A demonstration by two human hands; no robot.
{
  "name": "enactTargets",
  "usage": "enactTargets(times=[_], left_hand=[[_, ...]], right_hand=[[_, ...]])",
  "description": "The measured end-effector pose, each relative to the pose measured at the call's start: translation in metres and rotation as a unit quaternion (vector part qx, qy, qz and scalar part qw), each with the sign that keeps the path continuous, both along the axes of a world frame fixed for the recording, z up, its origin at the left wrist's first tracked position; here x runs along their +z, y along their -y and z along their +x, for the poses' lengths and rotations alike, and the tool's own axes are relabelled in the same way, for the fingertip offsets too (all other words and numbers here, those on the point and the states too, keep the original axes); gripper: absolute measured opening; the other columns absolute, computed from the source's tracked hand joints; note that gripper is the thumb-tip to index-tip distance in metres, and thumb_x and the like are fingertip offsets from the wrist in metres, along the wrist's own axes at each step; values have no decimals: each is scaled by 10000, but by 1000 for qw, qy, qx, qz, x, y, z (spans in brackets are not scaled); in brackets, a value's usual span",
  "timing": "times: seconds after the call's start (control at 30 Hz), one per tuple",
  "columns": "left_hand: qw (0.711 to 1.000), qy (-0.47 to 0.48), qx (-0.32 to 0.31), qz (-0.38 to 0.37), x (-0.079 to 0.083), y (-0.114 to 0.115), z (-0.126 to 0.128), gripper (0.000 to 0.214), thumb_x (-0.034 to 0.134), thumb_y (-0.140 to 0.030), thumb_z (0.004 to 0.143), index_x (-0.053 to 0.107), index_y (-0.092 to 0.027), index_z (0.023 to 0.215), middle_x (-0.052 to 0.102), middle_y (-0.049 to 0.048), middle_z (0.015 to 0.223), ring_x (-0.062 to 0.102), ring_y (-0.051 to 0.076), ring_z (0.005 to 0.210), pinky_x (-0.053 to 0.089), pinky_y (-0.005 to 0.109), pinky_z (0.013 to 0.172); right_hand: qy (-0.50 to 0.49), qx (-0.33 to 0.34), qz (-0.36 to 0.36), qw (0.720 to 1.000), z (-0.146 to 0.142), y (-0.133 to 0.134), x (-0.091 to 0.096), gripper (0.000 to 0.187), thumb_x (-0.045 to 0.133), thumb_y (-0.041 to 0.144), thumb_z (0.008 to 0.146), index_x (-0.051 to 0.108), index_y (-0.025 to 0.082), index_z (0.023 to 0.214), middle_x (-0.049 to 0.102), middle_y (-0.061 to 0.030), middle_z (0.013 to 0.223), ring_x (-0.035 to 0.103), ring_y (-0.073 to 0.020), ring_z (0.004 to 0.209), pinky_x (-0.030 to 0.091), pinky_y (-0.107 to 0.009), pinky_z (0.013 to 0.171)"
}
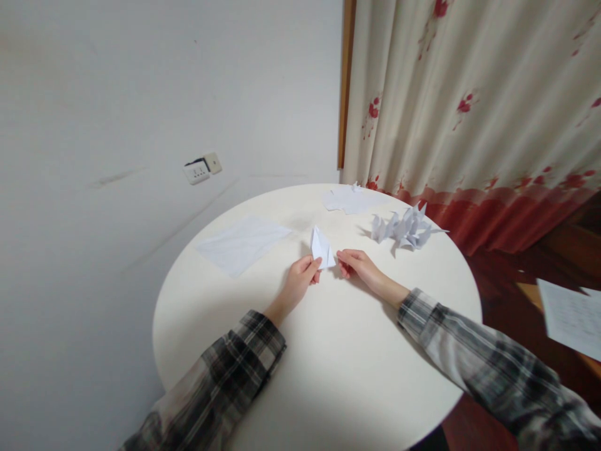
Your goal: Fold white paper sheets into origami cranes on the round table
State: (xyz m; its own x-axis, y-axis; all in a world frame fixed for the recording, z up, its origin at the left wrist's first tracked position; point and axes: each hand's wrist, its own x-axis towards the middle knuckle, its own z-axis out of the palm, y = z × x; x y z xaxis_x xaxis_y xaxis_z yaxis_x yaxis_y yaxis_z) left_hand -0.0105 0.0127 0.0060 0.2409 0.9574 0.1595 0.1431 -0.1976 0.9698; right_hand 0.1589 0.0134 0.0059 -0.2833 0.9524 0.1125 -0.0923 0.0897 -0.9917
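A small folded piece of white paper (321, 246), pointed at its far end, stands up from the round white table (328, 376). My left hand (303, 279) pinches its near left corner with closed fingers. My right hand (354, 263) has its fingers curled at the paper's near right corner, touching it. Both forearms wear plaid sleeves and rest over the table.
A flat white sheet (241, 243) lies left of my hands. Several folded paper cranes (404, 228) cluster at the far right, with loose white sheets (350, 199) behind them. A flowered curtain (469, 106) hangs beyond; a wall socket (201, 168) sits at left.
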Motion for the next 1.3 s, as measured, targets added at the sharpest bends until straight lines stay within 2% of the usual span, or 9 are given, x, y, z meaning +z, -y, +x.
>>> enactTargets(times=[0.17, 0.47, 0.67, 0.93, 1.13, 1.3], left_hand=[[1000, -15, -3, 5, -2, -1, 0, 375, 491, -482, 748, 409, -177, 545, 419, -52, 453, 368, 72, 432, 283, 221, 450], [996, -79, -8, 33, -10, -4, -1, 315, 466, -403, 760, 388, -182, 549, 366, -62, 459, 329, 73, 430, 228, 223, 441], [996, -82, -17, 31, -7, -2, 0, 324, 469, -421, 767, 401, -178, 563, 382, -59, 463, 340, 74, 435, 238, 219, 444], [995, -43, -84, 20, -1, 1, -5, 369, 385, -434, 820, 455, -169, 574, 463, -23, 505, 409, 94, 492, 331, 236, 513], [990, -24, -136, 3, -3, 1, -4, 325, 417, -438, 808, 470, -165, 640, 472, -23, 545, 418, 92, 508, 335, 231, 510], [987, -25, -161, -5, -2, 3, -4, 286, 449, -415, 793, 464, -168, 650, 472, -28, 546, 429, 92, 517, 348, 231, 525]], right_hand=[[21, 46, -1, 999, -1, 0, -5, 363, 572, 462, 753, 531, 140, 590, 493, 36, 465, 395, -61, 431, 259, -225, 467], [25, 62, 6, 998, -1, 3, -2, 329, 597, 421, 741, 529, 140, 584, 506, 35, 483, 417, -59, 448, 280, -222, 490], [26, 68, 7, 997, 0, 4, -1, 327, 603, 425, 736, 531, 142, 591, 517, 31, 494, 432, -63, 460, 300, -221, 501], [19, 86, -6, 996, -1, 5, 1, 334, 618, 438, 721, 537, 141, 592, 527, 24, 519, 451, -68, 483, 322, -219, 508], [16, 116, -7, 993, -1, 9, 7, 341, 637, 450, 702, 534, 142, 600, 536, 23, 531, 468, -75, 502, 344, -222, 517], [9, 139, -3, 990, -1, 8, 5, 352, 675, 436, 665, 496, 144, 588, 539, 26, 545, 459, -69, 501, 330, -216, 500]])
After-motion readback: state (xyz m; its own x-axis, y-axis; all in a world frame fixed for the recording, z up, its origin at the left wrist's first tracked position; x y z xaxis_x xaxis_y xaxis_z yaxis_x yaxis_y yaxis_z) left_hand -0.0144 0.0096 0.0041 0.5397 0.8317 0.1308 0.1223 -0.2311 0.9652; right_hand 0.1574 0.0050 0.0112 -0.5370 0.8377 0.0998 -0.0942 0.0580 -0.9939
